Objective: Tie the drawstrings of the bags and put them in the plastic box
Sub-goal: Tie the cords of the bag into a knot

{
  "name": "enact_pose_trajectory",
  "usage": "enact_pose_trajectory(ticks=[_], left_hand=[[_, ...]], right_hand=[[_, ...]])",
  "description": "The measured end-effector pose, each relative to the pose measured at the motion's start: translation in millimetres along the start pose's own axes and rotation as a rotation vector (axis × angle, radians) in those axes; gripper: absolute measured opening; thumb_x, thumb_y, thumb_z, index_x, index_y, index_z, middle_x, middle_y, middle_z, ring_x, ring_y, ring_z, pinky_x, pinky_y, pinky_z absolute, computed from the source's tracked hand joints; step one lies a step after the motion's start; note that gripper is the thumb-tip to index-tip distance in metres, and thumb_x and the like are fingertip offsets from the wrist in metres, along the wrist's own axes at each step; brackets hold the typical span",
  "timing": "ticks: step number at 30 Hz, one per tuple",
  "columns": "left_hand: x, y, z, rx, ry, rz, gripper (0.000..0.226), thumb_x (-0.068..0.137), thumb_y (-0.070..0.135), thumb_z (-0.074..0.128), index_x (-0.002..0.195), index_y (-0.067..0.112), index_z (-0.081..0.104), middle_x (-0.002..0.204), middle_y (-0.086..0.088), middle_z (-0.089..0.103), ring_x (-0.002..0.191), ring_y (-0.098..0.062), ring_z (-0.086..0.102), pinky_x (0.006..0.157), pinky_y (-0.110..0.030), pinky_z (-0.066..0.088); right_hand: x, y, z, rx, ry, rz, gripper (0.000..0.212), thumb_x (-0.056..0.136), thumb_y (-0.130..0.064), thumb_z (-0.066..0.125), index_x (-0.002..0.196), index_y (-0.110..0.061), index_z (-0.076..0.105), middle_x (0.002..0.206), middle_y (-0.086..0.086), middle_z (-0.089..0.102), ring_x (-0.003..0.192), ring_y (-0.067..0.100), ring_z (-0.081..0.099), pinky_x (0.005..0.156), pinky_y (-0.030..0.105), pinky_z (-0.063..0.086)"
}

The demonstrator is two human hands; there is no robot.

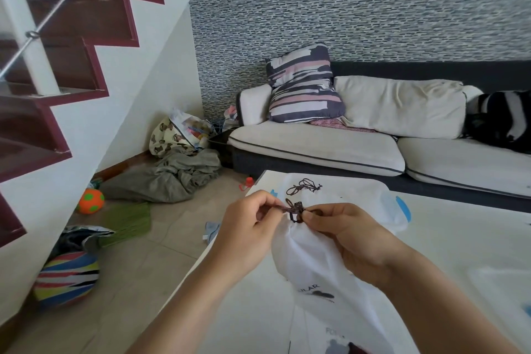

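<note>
Left hand (pixel 247 227) and right hand (pixel 344 234) each pinch the dark drawstring (pixel 294 210) at the gathered neck of a white bag (pixel 310 261), held above the surface (pixel 459 238). Plastic box (pixel 385 204) lies just beyond, another tied bag (pixel 339 190) inside.

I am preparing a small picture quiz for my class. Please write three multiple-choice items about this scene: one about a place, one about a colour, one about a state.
1. Where is the orange ball?
A. on the floor by the stairs
B. on the sofa
C. on the table

2. What colour is the drawstring?
A. yellow
B. dark brown
C. white

3. What are both hands doing?
A. lying flat
B. hanging idle
C. pinching the drawstring

Answers:
1 A: the orange ball lies on the floor.
2 B: the drawstring looks dark against the white bag.
3 C: the left hand and right hand pinch it.
</note>
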State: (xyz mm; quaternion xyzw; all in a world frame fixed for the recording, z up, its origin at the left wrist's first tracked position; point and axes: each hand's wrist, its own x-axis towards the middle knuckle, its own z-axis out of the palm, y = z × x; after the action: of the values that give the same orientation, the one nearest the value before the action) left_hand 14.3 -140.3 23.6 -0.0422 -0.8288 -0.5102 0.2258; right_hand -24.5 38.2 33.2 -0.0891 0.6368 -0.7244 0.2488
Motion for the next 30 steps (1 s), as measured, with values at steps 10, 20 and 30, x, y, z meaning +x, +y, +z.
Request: enact_pose_trajectory(ticks=[10,20,30], left_hand=[[-3.2,0.7,8.1,-0.011,0.166,0.317,0.022,0.070,0.023,0.085,0.067,0.021,0.064,0.080,0.009,0.063,0.082,-0.015,0.065,0.076,-0.030,0.050],[1.6,-3.2,7.1,0.088,0.146,0.462,0.024,0.083,0.006,0.070,0.103,0.014,0.080,0.103,0.005,0.066,0.098,-0.011,0.066,0.085,-0.015,0.048],[-1.9,4.0,1.5,0.249,0.186,0.531,0.036,0.076,0.001,0.076,0.106,0.020,0.073,0.106,0.004,0.053,0.101,-0.015,0.057,0.089,-0.022,0.044]], right_hand=[[-1.0,-1.1,-0.7,-0.004,-0.001,-0.009,0.024,0.098,-0.008,0.057,0.105,0.010,0.071,0.102,0.026,0.072,0.089,0.027,0.064,0.074,0.035,0.055],[-1.1,1.7,1.2,0.016,-0.053,-0.018,0.021,0.098,-0.008,0.058,0.100,0.005,0.074,0.095,0.018,0.073,0.084,0.024,0.067,0.070,0.030,0.057],[-0.8,0.9,2.2,-0.055,-0.014,-0.044,0.022,0.098,-0.008,0.059,0.102,0.009,0.071,0.110,0.030,0.070,0.091,0.030,0.067,0.089,0.045,0.053]])
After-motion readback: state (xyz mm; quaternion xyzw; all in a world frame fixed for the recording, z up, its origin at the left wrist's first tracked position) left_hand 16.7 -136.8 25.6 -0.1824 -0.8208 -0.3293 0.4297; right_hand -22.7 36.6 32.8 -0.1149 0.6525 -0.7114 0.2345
